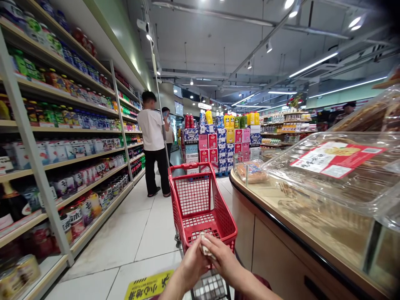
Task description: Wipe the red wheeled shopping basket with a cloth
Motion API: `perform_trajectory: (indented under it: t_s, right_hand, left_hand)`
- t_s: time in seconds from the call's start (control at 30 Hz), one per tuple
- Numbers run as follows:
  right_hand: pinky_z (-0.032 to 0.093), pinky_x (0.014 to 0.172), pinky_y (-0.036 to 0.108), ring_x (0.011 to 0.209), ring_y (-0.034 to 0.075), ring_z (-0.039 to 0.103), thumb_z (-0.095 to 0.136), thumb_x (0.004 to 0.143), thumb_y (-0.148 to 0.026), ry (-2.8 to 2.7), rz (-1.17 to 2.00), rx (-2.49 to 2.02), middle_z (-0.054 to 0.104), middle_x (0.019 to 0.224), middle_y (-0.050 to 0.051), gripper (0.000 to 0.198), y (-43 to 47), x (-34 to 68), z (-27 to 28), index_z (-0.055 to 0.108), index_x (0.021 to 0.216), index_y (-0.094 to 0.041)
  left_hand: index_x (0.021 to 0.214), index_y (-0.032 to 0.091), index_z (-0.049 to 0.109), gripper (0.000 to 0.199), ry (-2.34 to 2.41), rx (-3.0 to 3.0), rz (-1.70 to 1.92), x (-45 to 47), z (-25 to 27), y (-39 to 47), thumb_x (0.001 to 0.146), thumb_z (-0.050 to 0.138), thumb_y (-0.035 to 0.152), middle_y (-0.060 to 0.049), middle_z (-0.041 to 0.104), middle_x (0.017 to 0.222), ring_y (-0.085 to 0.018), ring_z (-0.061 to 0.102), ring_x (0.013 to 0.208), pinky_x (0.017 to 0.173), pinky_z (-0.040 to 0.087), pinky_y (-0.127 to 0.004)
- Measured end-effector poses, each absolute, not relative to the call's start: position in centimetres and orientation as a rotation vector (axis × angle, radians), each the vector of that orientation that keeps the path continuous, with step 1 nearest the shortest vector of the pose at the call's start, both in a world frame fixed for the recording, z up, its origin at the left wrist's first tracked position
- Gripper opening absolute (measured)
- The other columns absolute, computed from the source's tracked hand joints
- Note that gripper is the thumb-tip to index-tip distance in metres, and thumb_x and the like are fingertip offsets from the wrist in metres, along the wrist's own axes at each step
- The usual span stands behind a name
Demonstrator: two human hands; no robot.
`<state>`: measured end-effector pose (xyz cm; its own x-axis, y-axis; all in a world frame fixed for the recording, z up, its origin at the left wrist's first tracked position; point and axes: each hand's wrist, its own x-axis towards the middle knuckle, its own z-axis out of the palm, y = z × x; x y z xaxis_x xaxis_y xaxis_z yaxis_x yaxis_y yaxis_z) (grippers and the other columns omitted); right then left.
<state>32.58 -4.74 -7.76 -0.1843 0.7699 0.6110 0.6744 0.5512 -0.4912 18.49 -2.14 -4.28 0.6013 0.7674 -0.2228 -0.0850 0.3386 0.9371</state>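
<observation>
My left hand (194, 263) and my right hand (221, 255) come together over the near end of a red shopping cart (229, 227). Between them, fingers closed around it, is a small whitish crumpled item (206, 246), mostly covered, so its kind is unclear. Only a pale strip of it shows at the fingertips. The cart's basket holds nothing that I can see, and its lower rack (209, 287) shows beneath my wrists.
Drink shelves (84, 129) line the left side. A glass-edged counter (290, 233) with clear food boxes (331, 162) stands close on the right. Ahead are a person in a white top (153, 131), another person behind, and stacked cartons (221, 146). A yellow floor sign (148, 285) lies below.
</observation>
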Motion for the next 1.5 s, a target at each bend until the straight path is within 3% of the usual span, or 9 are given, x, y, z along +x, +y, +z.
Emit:
perform_trajectory:
  t_s: [0.07,0.17,0.27,0.43,0.63,0.87,1.0,1.23,1.5]
  right_hand:
    - [0.041,0.096,0.035,0.115,0.017,0.048,0.039,0.081,-0.012,-1.783,0.034,-1.235,0.052,0.125,0.007,0.044,-3.4,33.9,-8.5,0.051,0.121,-0.025]
    - [0.041,0.094,0.044,0.115,0.021,0.048,0.036,0.083,-0.011,-1.604,-0.157,-1.404,0.055,0.12,0.008,0.04,-1.3,33.8,-10.6,0.055,0.117,-0.024]
    - [0.042,0.092,0.047,0.113,0.022,0.049,0.041,0.083,-0.011,-1.739,-0.345,-1.345,0.058,0.116,0.008,0.037,0.2,32.0,-13.3,0.057,0.114,-0.025]
    - [0.043,0.093,0.041,0.116,0.019,0.047,0.038,0.087,-0.013,-1.855,-0.566,-1.16,0.057,0.119,0.005,0.037,-0.7,35.3,-14.6,0.051,0.12,-0.026]
    - [0.039,0.097,0.038,0.119,0.016,0.043,0.035,0.086,-0.01,-1.859,-0.52,-1.247,0.055,0.121,0.007,0.04,-4.2,36.2,-13.5,0.05,0.121,-0.022]
    - [0.032,0.094,0.057,0.122,0.03,0.036,0.052,0.078,-0.02,-1.926,-0.397,-1.559,0.044,0.131,0.01,0.044,-3.9,32.3,-12.5,0.049,0.121,-0.023]
    - [0.034,0.097,0.048,0.122,0.023,0.038,0.042,0.083,-0.014,-1.883,-0.541,-1.423,0.05,0.126,0.008,0.039,-3.6,37.6,-13.6,0.05,0.12,-0.024]
    - [0.029,0.101,0.051,0.131,0.024,0.021,0.037,0.082,-0.01,-1.744,-0.497,-1.403,0.033,0.139,0.01,0.052,-5.3,36.7,-15.4,0.033,0.133,-0.019]
    - [0.032,0.101,0.047,0.125,0.022,0.034,0.037,0.081,-0.016,-1.669,-0.38,-1.5,0.044,0.131,0.01,0.043,-3.8,43.0,-15.9,0.047,0.123,-0.018]
  left_hand:
    - [0.106,0.016,0.055,0.048,0.967,1.468,0.686,17.5,-4.8,-1.1,0.075,0.042,0.049,-0.011,0.064,0.104,-0.024,0.056,0.101,0.089,0.041,-0.041]
    - [0.117,0.016,0.049,0.049,1.273,2.141,0.748,16.2,-6.3,0.4,0.071,0.049,0.032,-0.011,0.049,0.128,-0.025,0.037,0.123,0.105,0.021,-0.046]
    - [0.117,0.018,0.049,0.044,1.398,2.602,0.539,15.5,-7.6,1.1,0.074,0.046,0.027,-0.008,0.05,0.127,-0.024,0.03,0.127,0.107,0.012,-0.052]
    - [0.093,0.022,0.059,0.032,1.41,2.83,0.564,15.3,-8.1,1.4,0.086,0.028,0.024,-0.002,0.066,0.102,-0.019,0.046,0.116,0.106,0.016,-0.052]
    - [0.077,0.021,0.058,0.031,1.364,2.954,0.771,16.4,-8.8,1.2,0.088,0.03,0.026,-0.003,0.068,0.084,-0.019,0.055,0.101,0.104,0.02,-0.051]
    - [0.069,0.021,0.057,0.033,1.299,3.044,0.864,17.7,-9.4,0.6,0.087,0.03,0.024,-0.001,0.063,0.068,-0.016,0.057,0.079,0.102,0.022,-0.047]
    - [0.065,0.021,0.056,0.033,1.306,3.071,0.885,18.2,-9.4,0.1,0.087,0.031,0.026,0.0,0.06,0.062,-0.016,0.055,0.072,0.102,0.023,-0.046]
    - [0.064,0.021,0.057,0.033,1.329,3.06,0.838,19.0,-9.3,-1.4,0.086,0.033,0.025,0.0,0.059,0.059,-0.015,0.054,0.067,0.102,0.023,-0.043]
    - [0.068,0.019,0.06,0.029,1.273,3.035,0.697,22.6,-9.1,-3.5,0.084,0.036,0.024,-0.004,0.064,0.063,-0.017,0.057,0.071,0.095,0.034,-0.039]
